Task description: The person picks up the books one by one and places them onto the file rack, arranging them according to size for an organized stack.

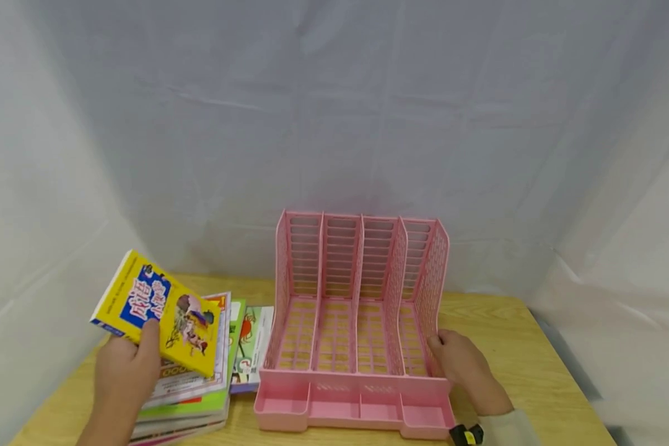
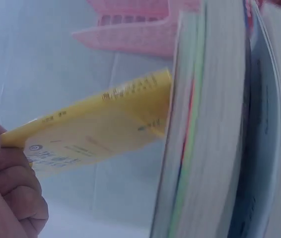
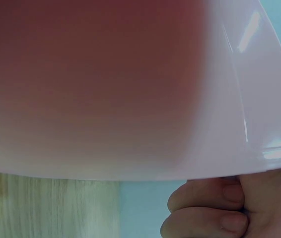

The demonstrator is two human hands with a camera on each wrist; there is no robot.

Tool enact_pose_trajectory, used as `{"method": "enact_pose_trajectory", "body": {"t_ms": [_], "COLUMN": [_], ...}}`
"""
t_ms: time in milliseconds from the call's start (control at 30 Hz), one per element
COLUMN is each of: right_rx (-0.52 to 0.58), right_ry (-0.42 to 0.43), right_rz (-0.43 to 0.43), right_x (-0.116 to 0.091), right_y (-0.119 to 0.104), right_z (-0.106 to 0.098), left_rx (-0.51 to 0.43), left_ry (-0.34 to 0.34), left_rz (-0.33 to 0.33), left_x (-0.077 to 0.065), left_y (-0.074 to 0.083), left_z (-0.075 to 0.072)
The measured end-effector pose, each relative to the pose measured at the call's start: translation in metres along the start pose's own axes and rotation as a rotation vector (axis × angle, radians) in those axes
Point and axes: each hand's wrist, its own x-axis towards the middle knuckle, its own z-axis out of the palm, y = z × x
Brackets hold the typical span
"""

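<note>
My left hand [image 1: 125, 375] grips a yellow picture-covered book [image 1: 186, 322] by its lower left edge, thumb on the front cover. The book is tilted and held over a stack of books [image 1: 181, 412]. In the left wrist view, curled fingers [image 2: 19, 193] lie under the yellow book beside the thick page edges of the stack. A pink desktop file rack [image 1: 354, 381] with upright dividers and small front compartments stands right of the stack. My right hand [image 1: 468, 368] holds the rack's right side panel near the front, its fingers [image 3: 207, 208] curled at the panel's edge.
A book with a red crab on its cover [image 1: 248, 334] lies between the stack and the rack. All stand on a wooden table [image 1: 513, 347], with pale sheeting [image 1: 334, 124] hanging behind and at both sides. A black and yellow band [image 1: 467, 435] is at my right wrist.
</note>
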Motion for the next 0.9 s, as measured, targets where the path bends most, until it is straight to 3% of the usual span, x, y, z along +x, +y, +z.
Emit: {"method": "enact_pose_trajectory", "body": {"t_ms": [333, 600, 733, 900], "right_rx": [0.01, -0.011, -0.016, -0.014], "right_ry": [0.012, 0.028, 0.034, 0.031], "right_rz": [-0.017, -0.021, -0.023, -0.023], "right_x": [0.0, 0.0, 0.0, 0.0], "right_y": [-0.001, -0.002, -0.002, -0.002], "right_z": [0.001, -0.001, -0.001, 0.0], "left_rx": [-0.125, -0.316, -0.408, -0.405], "left_ry": [0.029, 0.067, 0.057, 0.03], "left_rz": [0.141, 0.281, 0.386, 0.465], "left_x": [-0.016, -0.037, -0.043, -0.047], "left_y": [0.036, 0.066, 0.079, 0.088], "left_z": [0.012, 0.032, 0.043, 0.063]}}
